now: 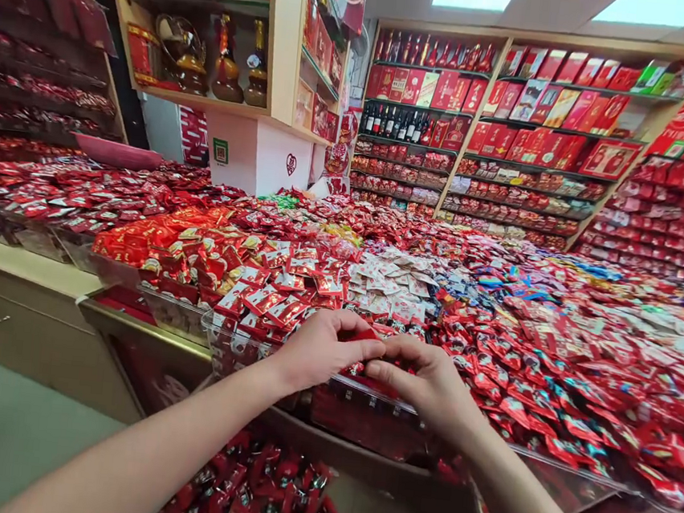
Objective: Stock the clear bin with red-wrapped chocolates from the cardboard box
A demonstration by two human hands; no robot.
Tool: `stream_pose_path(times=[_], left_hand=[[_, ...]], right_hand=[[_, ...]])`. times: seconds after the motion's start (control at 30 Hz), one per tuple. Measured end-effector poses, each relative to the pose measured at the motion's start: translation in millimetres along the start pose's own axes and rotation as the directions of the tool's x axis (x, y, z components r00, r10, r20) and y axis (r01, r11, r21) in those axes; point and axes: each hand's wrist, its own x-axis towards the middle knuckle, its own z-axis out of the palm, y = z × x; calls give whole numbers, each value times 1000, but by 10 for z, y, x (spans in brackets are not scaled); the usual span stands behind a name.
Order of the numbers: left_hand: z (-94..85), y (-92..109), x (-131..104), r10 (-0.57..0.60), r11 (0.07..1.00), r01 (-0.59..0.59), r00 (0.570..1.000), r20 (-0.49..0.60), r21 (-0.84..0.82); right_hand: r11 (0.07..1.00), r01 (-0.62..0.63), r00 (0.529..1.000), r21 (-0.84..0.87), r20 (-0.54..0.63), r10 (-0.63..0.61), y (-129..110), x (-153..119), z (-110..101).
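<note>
My left hand (330, 350) and my right hand (427, 378) meet over the front edge of the display, fingertips touching. Between the fingers shows part of a small red candy packet (364, 336), both hands closed around it; most of it is hidden. Right under the hands is a clear plastic bin (365, 396) of red-wrapped candies. Below my forearms stands an open cardboard box (391, 503), with a heap of dark red wrapped candies (272, 484) on its left side. White packets (391, 277) and red-and-white packets (271, 294) lie just beyond the hands.
Piles of wrapped candies (549, 365) spread to the right and back. A pink tray (116, 152) rests on the far left pile. A white pillar (260, 156) rises behind. Shelves (470, 116) of bottles and red boxes line the back wall. A low cabinet (27, 315) stands left.
</note>
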Motion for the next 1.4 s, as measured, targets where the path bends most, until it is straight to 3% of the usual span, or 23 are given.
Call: stream_pose_path(times=[0.13,0.27,0.33,0.43,0.53,0.6,0.9,1.2,1.4], left_hand=[[-22,58,47,89,986,-82,995,-37,145],[-80,29,110,71,997,-71,997,22,-13],[-121,-20,149,53,998,-54,998,34,34],[-163,-98,214,62,971,-65,998,19,231],[-153,-158,270,93,916,-99,995,35,390],[-125,-184,291,109,880,-134,991,80,457],[-25,-232,272,95,771,-219,968,233,598],[70,-338,281,82,712,-247,959,272,657],[40,-320,273,112,685,-280,953,282,673]], right_hand=[[985,-49,998,165,40,43,56,37,-4],[957,-92,996,274,7,94,75,80,0],[979,-71,997,194,23,67,88,105,-11],[991,25,999,-133,-18,-28,120,132,-45],[879,93,991,-468,-39,-126,170,138,-79],[813,101,993,-573,9,-117,207,134,-91],[763,73,997,-642,56,-48,293,128,-103],[721,62,997,-690,70,-19,265,135,-97],[728,36,999,-684,42,-9,262,104,-159]])
